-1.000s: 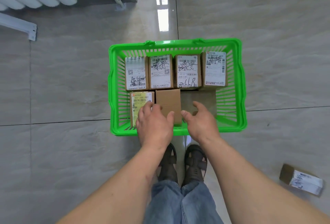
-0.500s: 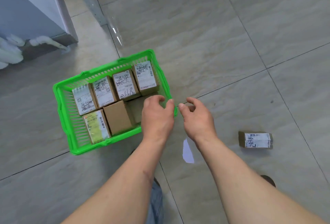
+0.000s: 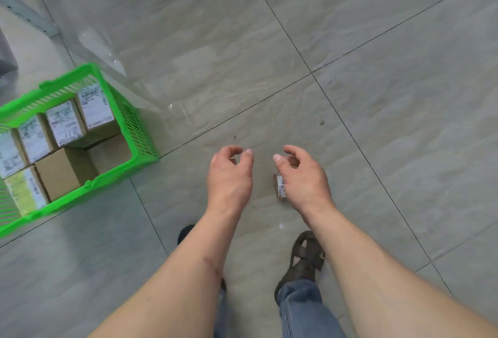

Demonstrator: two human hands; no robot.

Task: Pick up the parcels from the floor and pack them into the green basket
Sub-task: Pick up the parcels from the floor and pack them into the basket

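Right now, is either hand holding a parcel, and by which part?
Nothing is held. The left hand and right hand hover empty, fingers loosely curled, above the floor; a small parcel lies partly hidden behind the right hand.

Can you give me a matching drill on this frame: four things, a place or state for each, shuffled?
Things:
1. basket
2. parcel on the floor
3. left hand
4. sandal

States:
a. loosely curled, holding nothing
b. partly hidden behind the right hand
c. holds labelled boxes
d. on a foot, below the right forearm

Pairs: 1-c, 2-b, 3-a, 4-d
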